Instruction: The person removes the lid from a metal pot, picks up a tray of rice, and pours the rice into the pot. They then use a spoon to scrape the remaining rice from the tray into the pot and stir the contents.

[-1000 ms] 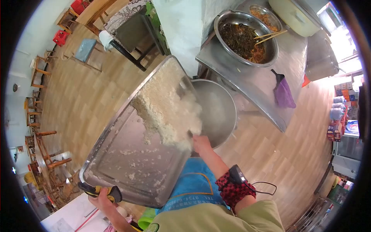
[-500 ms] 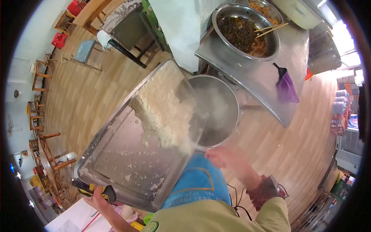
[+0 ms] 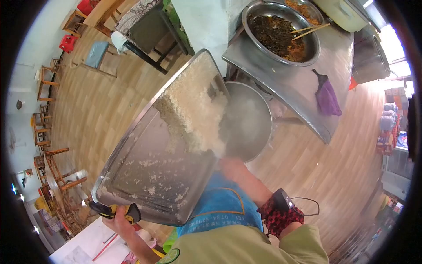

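A large metal tray (image 3: pixel 145 176) slants over the rim of a round metal pot (image 3: pixel 252 127) with a pale, cloudy inside. White cooked rice (image 3: pixel 193 101) is heaped across the tray's far half, and loose grains stick to the near half. My left hand (image 3: pixel 121 222) grips the tray's near left corner through a black-and-yellow pad or glove (image 3: pixel 116 211). My right hand (image 3: pixel 231 167) is smeared by motion at the tray's right edge, beside the pot and the rice. Its fingers, and anything in them, cannot be made out.
A metal table (image 3: pixel 290 92) on the right holds a bowl of dark food (image 3: pixel 281 37) with chopsticks (image 3: pixel 310 31) and a purple cloth-like item (image 3: pixel 327 97). A tall pot (image 3: pixel 369 59) stands beyond. A chair (image 3: pixel 154 33) and stool (image 3: pixel 96 55) are at the upper left.
The tray has shifted slightly up and to the right with my left hand. My right hand has moved up and left towards the tray's edge. Rice sits closer to the right rim.
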The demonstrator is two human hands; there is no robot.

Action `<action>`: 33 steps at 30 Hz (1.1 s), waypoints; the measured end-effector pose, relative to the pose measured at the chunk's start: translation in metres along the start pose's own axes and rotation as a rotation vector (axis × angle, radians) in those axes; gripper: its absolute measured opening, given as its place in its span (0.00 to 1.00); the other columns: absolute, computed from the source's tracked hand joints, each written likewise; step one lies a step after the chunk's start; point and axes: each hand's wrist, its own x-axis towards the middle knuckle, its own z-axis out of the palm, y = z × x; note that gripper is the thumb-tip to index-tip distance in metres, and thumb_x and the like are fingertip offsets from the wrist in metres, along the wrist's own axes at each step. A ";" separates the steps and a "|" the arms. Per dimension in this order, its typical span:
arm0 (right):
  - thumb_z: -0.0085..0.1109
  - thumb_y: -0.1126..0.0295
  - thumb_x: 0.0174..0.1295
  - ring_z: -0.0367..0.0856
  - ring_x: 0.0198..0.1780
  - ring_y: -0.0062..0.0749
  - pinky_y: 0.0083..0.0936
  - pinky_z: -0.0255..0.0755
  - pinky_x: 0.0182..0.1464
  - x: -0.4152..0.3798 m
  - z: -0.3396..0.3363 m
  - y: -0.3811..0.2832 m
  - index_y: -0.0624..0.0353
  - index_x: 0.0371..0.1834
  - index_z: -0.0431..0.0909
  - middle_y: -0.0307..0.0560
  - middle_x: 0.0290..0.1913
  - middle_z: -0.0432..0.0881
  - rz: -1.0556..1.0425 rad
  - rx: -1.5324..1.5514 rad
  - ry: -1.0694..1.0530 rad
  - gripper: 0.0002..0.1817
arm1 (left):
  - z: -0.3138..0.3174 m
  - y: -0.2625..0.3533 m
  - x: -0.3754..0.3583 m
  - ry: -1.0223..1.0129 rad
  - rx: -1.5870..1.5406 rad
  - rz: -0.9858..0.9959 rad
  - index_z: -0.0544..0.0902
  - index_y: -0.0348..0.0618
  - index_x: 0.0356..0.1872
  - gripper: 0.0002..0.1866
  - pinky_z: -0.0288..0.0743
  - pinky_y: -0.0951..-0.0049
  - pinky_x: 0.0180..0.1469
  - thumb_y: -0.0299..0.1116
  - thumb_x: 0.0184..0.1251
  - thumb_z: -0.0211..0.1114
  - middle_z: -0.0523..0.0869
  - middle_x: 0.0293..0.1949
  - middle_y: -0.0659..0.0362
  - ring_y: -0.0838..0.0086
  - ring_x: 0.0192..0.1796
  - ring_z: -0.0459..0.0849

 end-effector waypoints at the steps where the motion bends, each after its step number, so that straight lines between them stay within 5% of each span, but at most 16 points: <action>1: 0.51 0.67 0.53 0.72 0.25 0.38 0.32 0.66 0.26 0.006 -0.003 0.009 0.59 0.30 0.75 0.45 0.24 0.75 0.228 0.320 -0.107 0.07 | 0.002 0.001 -0.001 -0.005 -0.006 0.009 0.75 0.32 0.34 0.16 0.70 0.77 0.37 0.19 0.37 0.58 0.76 0.29 0.59 0.74 0.30 0.74; 2: 0.52 0.69 0.49 0.78 0.35 0.46 0.36 0.73 0.37 0.013 -0.012 0.015 0.58 0.33 0.76 0.48 0.31 0.79 0.453 0.643 -0.213 0.09 | 0.003 0.002 -0.002 0.039 -0.006 0.048 0.75 0.32 0.33 0.15 0.70 0.77 0.37 0.19 0.36 0.58 0.76 0.29 0.59 0.74 0.30 0.74; 3: 0.52 0.69 0.49 0.78 0.35 0.46 0.36 0.73 0.37 0.021 -0.016 0.024 0.58 0.33 0.76 0.48 0.31 0.79 0.453 0.647 -0.202 0.09 | 0.004 0.003 -0.002 0.084 -0.006 0.087 0.75 0.31 0.33 0.15 0.70 0.77 0.38 0.19 0.36 0.58 0.76 0.29 0.59 0.74 0.31 0.74; 5: 0.51 0.69 0.50 0.78 0.35 0.44 0.37 0.73 0.37 0.032 -0.027 0.044 0.60 0.33 0.76 0.50 0.34 0.79 0.166 -0.142 -0.135 0.09 | 0.002 0.009 -0.001 0.030 0.015 0.095 0.75 0.31 0.32 0.15 0.70 0.76 0.38 0.19 0.36 0.58 0.76 0.29 0.59 0.73 0.31 0.74; 9: 0.51 0.68 0.54 0.76 0.28 0.38 0.30 0.72 0.30 -0.004 -0.032 0.070 0.61 0.32 0.76 0.46 0.30 0.78 0.216 0.135 0.137 0.09 | 0.006 0.020 -0.004 -0.014 0.062 0.125 0.75 0.31 0.32 0.15 0.69 0.76 0.39 0.19 0.36 0.58 0.76 0.28 0.60 0.73 0.31 0.74; 11: 0.50 0.63 0.60 0.70 0.22 0.25 0.20 0.66 0.22 -0.035 -0.018 0.069 0.58 0.34 0.76 0.39 0.30 0.75 0.365 0.681 0.066 0.10 | 0.017 0.034 -0.012 0.008 0.028 0.106 0.75 0.31 0.32 0.14 0.69 0.76 0.39 0.18 0.37 0.58 0.76 0.28 0.60 0.73 0.30 0.74; 13: 0.50 0.58 0.61 0.65 0.21 0.16 0.13 0.58 0.19 -0.050 -0.107 -0.022 0.55 0.34 0.76 0.33 0.27 0.72 0.420 1.121 -0.105 0.12 | 0.020 0.037 -0.015 0.033 -0.006 0.086 0.75 0.31 0.32 0.14 0.69 0.76 0.39 0.18 0.37 0.58 0.76 0.28 0.60 0.73 0.30 0.74; 15: 0.52 0.57 0.59 0.65 0.20 0.16 0.13 0.56 0.19 -0.051 -0.111 -0.068 0.55 0.33 0.76 0.32 0.23 0.72 0.925 1.721 -0.204 0.13 | 0.015 0.034 -0.010 -0.025 0.087 0.078 0.74 0.33 0.38 0.18 0.70 0.75 0.39 0.21 0.39 0.60 0.76 0.34 0.57 0.73 0.34 0.75; 16: 0.52 0.57 0.59 0.65 0.20 0.16 0.13 0.56 0.19 -0.045 -0.083 -0.075 0.55 0.33 0.76 0.32 0.23 0.72 0.925 1.720 -0.206 0.13 | 0.015 0.033 -0.010 -0.023 0.087 0.078 0.74 0.33 0.38 0.18 0.70 0.75 0.39 0.21 0.39 0.60 0.76 0.34 0.57 0.73 0.34 0.75; 18: 0.51 0.58 0.60 0.66 0.20 0.16 0.16 0.58 0.20 -0.023 -0.014 -0.071 0.55 0.31 0.77 0.32 0.22 0.71 0.390 1.425 0.214 0.12 | 0.017 0.033 -0.014 0.042 0.023 0.057 0.75 0.31 0.37 0.18 0.69 0.75 0.40 0.18 0.38 0.58 0.77 0.35 0.55 0.72 0.36 0.75; 22: 0.50 0.59 0.60 0.67 0.20 0.20 0.23 0.63 0.21 0.021 -0.021 -0.071 0.53 0.30 0.76 0.33 0.23 0.72 0.440 1.226 0.143 0.10 | 0.025 0.034 -0.022 0.079 0.043 0.058 0.74 0.31 0.42 0.21 0.69 0.74 0.43 0.18 0.38 0.59 0.77 0.39 0.53 0.71 0.40 0.76; 24: 0.49 0.64 0.60 0.68 0.20 0.23 0.26 0.66 0.23 0.040 -0.043 -0.080 0.55 0.26 0.74 0.35 0.21 0.71 0.773 1.213 0.068 0.09 | 0.023 0.024 -0.019 0.123 -0.024 0.076 0.72 0.30 0.44 0.24 0.69 0.74 0.45 0.18 0.38 0.59 0.77 0.39 0.54 0.69 0.40 0.76; 31: 0.50 0.65 0.57 0.65 0.14 0.29 0.26 0.59 0.14 0.035 -0.014 0.012 0.57 0.23 0.70 0.41 0.15 0.68 0.325 0.841 0.313 0.10 | 0.021 0.027 -0.019 0.022 -0.090 0.077 0.72 0.30 0.44 0.24 0.69 0.73 0.46 0.18 0.37 0.58 0.77 0.39 0.55 0.70 0.40 0.76; 33: 0.50 0.62 0.59 0.58 0.10 0.21 0.21 0.50 0.09 0.031 -0.083 -0.007 0.55 0.22 0.70 0.35 0.13 0.63 0.921 1.934 0.183 0.11 | 0.014 0.021 -0.015 -0.039 -0.017 0.062 0.72 0.33 0.47 0.26 0.70 0.74 0.45 0.18 0.38 0.58 0.76 0.40 0.55 0.68 0.41 0.76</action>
